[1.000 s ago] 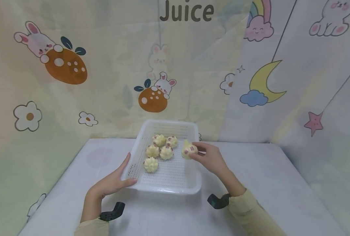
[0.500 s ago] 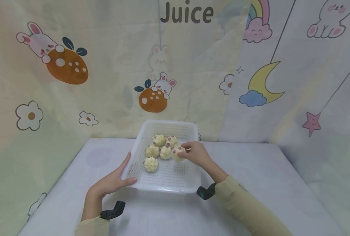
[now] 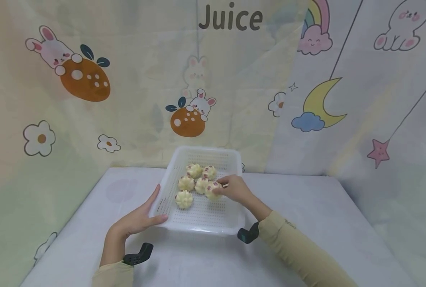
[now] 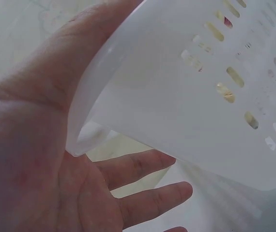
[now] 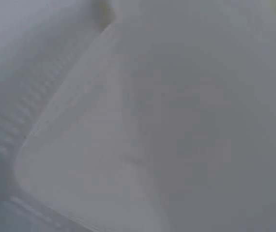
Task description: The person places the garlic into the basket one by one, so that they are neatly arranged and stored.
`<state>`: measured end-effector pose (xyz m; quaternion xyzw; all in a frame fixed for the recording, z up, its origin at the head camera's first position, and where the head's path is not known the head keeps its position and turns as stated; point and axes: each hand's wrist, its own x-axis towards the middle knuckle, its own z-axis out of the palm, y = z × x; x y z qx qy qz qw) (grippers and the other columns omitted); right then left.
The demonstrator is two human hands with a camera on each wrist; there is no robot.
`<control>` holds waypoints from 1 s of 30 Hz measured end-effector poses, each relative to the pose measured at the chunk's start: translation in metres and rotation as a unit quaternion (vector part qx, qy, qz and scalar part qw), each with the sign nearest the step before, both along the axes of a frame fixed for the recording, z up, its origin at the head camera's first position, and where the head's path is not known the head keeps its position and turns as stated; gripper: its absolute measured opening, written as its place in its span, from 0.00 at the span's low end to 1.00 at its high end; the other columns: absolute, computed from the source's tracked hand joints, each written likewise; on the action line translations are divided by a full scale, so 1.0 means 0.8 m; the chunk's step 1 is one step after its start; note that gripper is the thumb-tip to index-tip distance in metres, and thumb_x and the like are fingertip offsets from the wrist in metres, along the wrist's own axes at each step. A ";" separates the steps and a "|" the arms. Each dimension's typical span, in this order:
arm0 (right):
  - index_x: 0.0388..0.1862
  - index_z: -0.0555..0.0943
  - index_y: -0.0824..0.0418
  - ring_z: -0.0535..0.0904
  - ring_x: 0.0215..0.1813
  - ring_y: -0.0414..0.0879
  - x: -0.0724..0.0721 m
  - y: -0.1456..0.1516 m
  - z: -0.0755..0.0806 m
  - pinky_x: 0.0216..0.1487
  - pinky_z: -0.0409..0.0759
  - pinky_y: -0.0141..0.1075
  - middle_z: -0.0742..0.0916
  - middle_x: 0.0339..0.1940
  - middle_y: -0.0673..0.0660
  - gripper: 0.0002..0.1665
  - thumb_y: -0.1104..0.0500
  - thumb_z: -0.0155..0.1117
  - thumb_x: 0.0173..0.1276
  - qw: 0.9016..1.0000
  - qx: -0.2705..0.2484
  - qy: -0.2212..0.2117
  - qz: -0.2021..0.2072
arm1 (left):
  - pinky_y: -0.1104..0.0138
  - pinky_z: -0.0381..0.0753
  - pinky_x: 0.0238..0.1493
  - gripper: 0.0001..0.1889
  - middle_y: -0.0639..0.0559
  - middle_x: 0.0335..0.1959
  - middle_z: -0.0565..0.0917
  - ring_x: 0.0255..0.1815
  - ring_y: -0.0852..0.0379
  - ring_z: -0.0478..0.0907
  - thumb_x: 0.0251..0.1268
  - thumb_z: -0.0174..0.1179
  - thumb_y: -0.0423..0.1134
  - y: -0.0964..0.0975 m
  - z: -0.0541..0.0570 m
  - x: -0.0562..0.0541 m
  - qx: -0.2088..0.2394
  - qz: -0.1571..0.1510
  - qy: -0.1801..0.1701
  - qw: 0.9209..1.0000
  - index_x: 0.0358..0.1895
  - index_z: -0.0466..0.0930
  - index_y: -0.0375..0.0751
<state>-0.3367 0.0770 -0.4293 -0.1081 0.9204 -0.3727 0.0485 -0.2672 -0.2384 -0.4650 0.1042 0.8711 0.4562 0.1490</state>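
In the head view, a white perforated plastic basket (image 3: 213, 228) holds several cream, ridged garlic bulbs (image 3: 184, 199) with purplish marks. My left hand (image 3: 134, 220) grips the basket's near left corner, its thumb over the rim. The left wrist view shows that hand (image 4: 46, 121) with the rim in the crook of the thumb and other fingers extended below the slotted wall. Inside the basket, my right hand (image 3: 237, 189) pinches another garlic bulb (image 3: 213, 191) beside the group. The right wrist view shows mostly blurred basket wall (image 5: 89, 159); the hand is hidden there.
The basket stands on a white-covered table (image 3: 306, 223), near its back edge. Behind rises a printed cloth backdrop (image 3: 137, 79) with rabbits, flowers and a moon. A black device (image 3: 139, 255) is on the left wrist, with another black device (image 3: 248, 233) on the right.
My right hand has moved left with the garlic bulb, from the basket's right side to beside the other bulbs, and slightly lower. My left hand stays at the corner.
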 end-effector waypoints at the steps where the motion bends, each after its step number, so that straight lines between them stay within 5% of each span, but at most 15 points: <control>1: 0.50 0.83 0.62 0.84 0.45 0.47 0.000 -0.002 -0.001 0.43 0.81 0.37 0.87 0.48 0.56 0.25 0.50 0.72 0.56 1.000 -0.001 0.001 0.004 | 0.37 0.51 0.67 0.59 0.44 0.78 0.43 0.75 0.37 0.50 0.54 0.66 0.57 0.000 0.000 0.000 0.000 0.000 -0.001 1.000 0.75 0.24 0.59; 14: 0.51 0.84 0.61 0.83 0.47 0.45 -0.008 -0.004 0.023 0.46 0.81 0.38 0.87 0.49 0.55 0.23 0.53 0.72 0.57 0.999 0.015 0.002 0.033 | 0.37 0.51 0.67 0.59 0.44 0.78 0.43 0.75 0.37 0.49 0.55 0.65 0.56 0.001 0.007 0.002 0.002 -0.006 0.000 1.000 0.75 0.24 0.59; 22: 0.47 0.85 0.61 0.79 0.41 0.44 -0.027 -0.005 0.019 0.42 0.78 0.37 0.87 0.42 0.54 0.20 0.56 0.74 0.55 0.996 0.062 -0.048 0.030 | 0.37 0.52 0.66 0.58 0.43 0.78 0.43 0.75 0.37 0.51 0.55 0.65 0.56 0.001 0.008 0.002 -0.008 -0.006 0.001 1.000 0.75 0.24 0.60; 30: 0.53 0.82 0.64 0.83 0.40 0.45 -0.032 -0.012 0.028 0.42 0.82 0.36 0.87 0.45 0.58 0.24 0.58 0.72 0.57 0.995 0.023 -0.095 0.022 | 0.37 0.51 0.67 0.59 0.44 0.78 0.44 0.75 0.37 0.51 0.54 0.66 0.56 0.000 0.002 0.001 0.000 0.000 -0.002 1.000 0.75 0.25 0.62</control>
